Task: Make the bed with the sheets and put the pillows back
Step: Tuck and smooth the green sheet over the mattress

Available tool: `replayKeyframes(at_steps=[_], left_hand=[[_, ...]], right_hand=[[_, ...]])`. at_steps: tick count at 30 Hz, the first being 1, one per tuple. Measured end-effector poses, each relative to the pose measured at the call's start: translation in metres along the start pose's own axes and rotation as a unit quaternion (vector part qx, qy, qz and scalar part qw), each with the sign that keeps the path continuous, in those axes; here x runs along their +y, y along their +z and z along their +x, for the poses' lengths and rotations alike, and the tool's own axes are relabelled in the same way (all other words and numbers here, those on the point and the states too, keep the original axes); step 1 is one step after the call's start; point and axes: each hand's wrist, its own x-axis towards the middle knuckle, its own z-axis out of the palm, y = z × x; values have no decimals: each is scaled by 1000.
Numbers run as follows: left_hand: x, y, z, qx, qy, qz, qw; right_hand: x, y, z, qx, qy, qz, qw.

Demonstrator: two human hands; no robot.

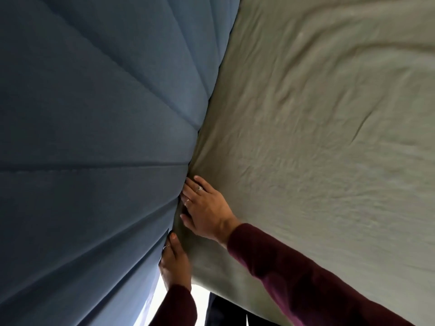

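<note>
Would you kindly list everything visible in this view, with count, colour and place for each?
Padded headboard: one, blue, channel-stitched, fills the left half.
Sheet: one, pale sage green, wrinkled, covers the mattress on the right, its edge meeting the headboard.
Floor: one bright strip, bottom centre, between headboard and mattress corner.
Rings: three seen, two on the right hand, one on the left.
Sleeves: two, maroon, bottom.
Left hand: fingers pushed into the gap beside the headboard.
Right hand: flat on the sheet, fingers at the gap.
</note>
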Motion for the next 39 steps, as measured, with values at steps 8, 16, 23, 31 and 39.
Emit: replayKeyframes(at_steps=[8, 16, 23, 31, 39], left_hand=[[4, -1, 6, -41, -39, 11, 998], [15, -1, 15, -81, -119, 81, 986], [152, 6, -63, -123, 265, 3, 956], [342, 107, 14, -36, 533, 90, 840], [445, 157, 81, 5, 617, 219, 756]], right_hand=[[24, -38, 26, -124, 41, 286, 949], [78, -72, -43, 82, 144, 442, 882], [182, -124, -15, 163, 96, 127, 974], [278, -169, 28, 125, 198, -43, 971], [322, -233, 67, 100, 218, 31, 970]])
